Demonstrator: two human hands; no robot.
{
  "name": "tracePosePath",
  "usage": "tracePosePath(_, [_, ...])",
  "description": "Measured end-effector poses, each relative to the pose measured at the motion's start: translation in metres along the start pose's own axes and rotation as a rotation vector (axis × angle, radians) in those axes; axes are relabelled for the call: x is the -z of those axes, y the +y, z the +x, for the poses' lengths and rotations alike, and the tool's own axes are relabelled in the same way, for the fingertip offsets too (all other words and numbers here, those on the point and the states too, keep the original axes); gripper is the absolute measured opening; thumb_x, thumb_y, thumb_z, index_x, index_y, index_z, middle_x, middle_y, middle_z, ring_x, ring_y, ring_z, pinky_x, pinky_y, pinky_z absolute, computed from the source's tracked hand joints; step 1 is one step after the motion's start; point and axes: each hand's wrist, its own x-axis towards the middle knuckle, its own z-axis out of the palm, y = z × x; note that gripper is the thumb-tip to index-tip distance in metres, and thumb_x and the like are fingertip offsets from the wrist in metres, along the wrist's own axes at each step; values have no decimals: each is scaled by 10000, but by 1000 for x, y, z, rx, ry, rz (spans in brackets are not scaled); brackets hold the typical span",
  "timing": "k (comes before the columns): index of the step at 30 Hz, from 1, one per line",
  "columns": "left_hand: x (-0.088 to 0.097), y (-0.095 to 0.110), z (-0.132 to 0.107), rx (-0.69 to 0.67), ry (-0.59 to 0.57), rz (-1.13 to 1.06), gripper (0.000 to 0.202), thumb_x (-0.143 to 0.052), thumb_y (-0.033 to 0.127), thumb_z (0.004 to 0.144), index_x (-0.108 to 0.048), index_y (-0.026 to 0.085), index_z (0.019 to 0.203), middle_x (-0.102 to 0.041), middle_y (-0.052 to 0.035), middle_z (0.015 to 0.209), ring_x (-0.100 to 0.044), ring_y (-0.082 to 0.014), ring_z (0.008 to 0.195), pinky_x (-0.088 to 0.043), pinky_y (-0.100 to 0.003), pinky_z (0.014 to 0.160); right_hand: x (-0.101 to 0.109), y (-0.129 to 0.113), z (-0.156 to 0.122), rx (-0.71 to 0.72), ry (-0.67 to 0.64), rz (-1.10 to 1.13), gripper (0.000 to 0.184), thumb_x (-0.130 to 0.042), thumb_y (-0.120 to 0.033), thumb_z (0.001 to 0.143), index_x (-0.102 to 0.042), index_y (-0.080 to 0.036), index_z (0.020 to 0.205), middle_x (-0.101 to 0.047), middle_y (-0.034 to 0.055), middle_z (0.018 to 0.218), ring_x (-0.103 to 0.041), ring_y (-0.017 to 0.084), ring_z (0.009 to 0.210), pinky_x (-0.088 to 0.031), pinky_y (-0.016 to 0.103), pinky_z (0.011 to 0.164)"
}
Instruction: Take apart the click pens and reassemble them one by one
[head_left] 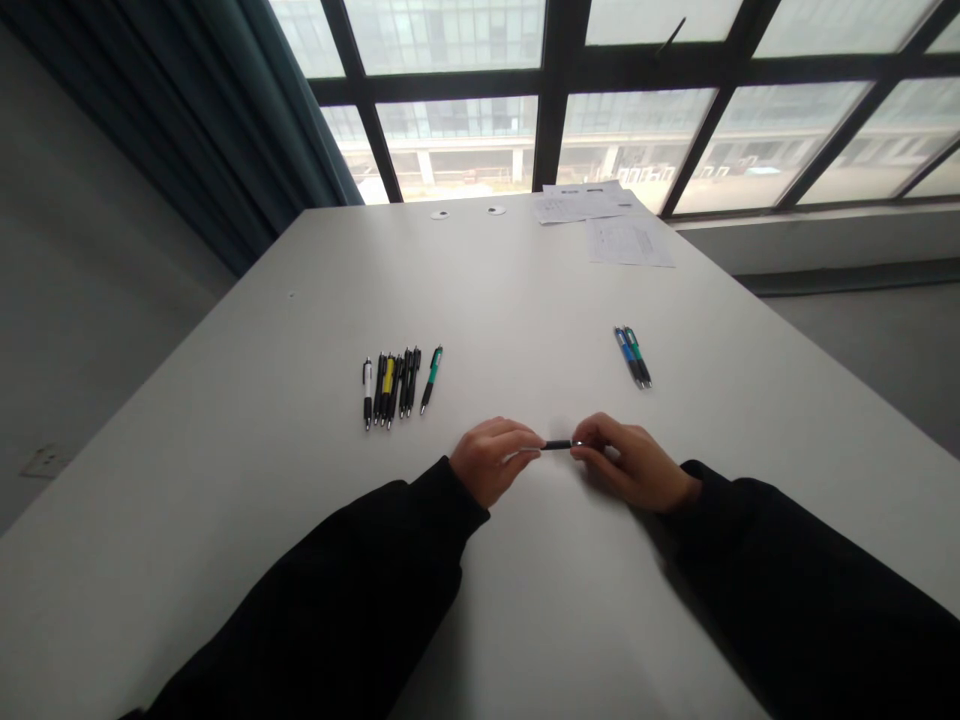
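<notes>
A pen [557,445] lies level between my two hands, its dark grip section showing in the gap. My left hand [496,455] is closed round one end, which its fingers mostly hide. At the other end, the thumb and fingertips of my right hand [630,460] pinch the silvery tip. Left of my hands, several pens lie side by side: a white pen [367,392], a yellow pen [388,385], black pens [409,380] and a green pen [432,378]. Beyond my right hand, a blue pen [628,352] touches another green pen [637,352].
All this is on a wide white table [315,520]. Printed papers [630,242] lie at its far edge, near two small white discs [439,215]. Windows with dark frames [553,120] stand behind, and a blue curtain [225,110] hangs at the left.
</notes>
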Motion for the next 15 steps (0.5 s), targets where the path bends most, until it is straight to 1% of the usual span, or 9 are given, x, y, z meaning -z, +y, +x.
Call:
tracePosePath(1, [0, 0, 0, -6, -2, -2, 87, -666, 180, 870, -729, 173, 930, -750, -75, 898, -690, -168, 798, -574, -301, 760, 0, 0, 1, -18, -16, -24, 150, -518, -342, 960, -560, -205, 919, -654, 6, 705, -581, 124, 598, -459, 241, 597])
tracePosePath(3, [0, 0, -1, -23, -11, -5, 87, -664, 174, 871, -730, 174, 928, -751, -74, 896, -689, -167, 796, -573, -300, 760, 1, 0, 2, -43, -57, -52, 292, -441, -363, 995, -566, -201, 787, -630, -1, 636, -564, 118, 564, -442, 245, 599])
tracePosePath(5, [0, 0, 0, -32, -25, -10, 89, -663, 174, 873, -730, 173, 931, -751, -75, 895, -688, -166, 799, -573, -302, 764, 2, 0, 3, -46, -87, -51, 308, -433, -388, 997, -584, -198, 809, -628, -1, 647, -564, 118, 574, -435, 246, 608])
tracePosePath(7, [0, 0, 0, -25, -30, -18, 91, -660, 180, 876, -731, 174, 932, -750, -77, 897, -689, -167, 804, -574, -303, 770, 2, 0, 3, -41, -97, -38, 237, -508, -418, 961, -585, -194, 946, -627, -6, 692, -549, 118, 579, -425, 239, 587])
tracePosePath(8, [0, 1, 0, -18, -27, -21, 91, -661, 183, 876, -732, 173, 932, -751, -78, 898, -690, -167, 806, -574, -303, 771, 3, -1, 3, -34, -99, -43, 240, -540, -426, 943, -572, -193, 991, -620, -9, 700, -535, 117, 575, -418, 236, 576])
tracePosePath(9, [0, 1, 1, -11, -22, -24, 91, -663, 187, 875, -732, 172, 933, -751, -78, 899, -691, -168, 808, -575, -302, 772, 3, -1, 3, -27, -101, -56, 244, -549, -429, 937, -565, -192, 988, -611, -12, 692, -521, 117, 569, -411, 236, 570])
tracePosePath(11, [0, 1, 1, -8, -14, -26, 96, -662, 193, 877, -734, 172, 937, -751, -78, 895, -692, -167, 809, -575, -300, 772, 3, -1, 3, -15, -116, -86, 262, -483, -418, 971, -563, -192, 866, -592, -12, 645, -505, 116, 556, -406, 241, 578])
tracePosePath(13, [-1, 2, 1, -12, -15, -25, 100, -660, 200, 879, -734, 171, 939, -751, -79, 893, -692, -166, 805, -575, -299, 772, 3, -2, 3, -9, -138, -83, 366, -384, -400, 1010, -552, -191, 760, -588, -5, 614, -508, 115, 549, -408, 245, 589])
tracePosePath(15, [-1, 2, 1, -9, -19, -27, 100, -657, 200, 881, -734, 168, 936, -751, -80, 893, -691, -165, 801, -576, -301, 771, 4, -3, 3, -8, -136, -66, 377, -378, -408, 1011, -558, -191, 760, -574, -9, 603, -502, 114, 541, -403, 243, 577])
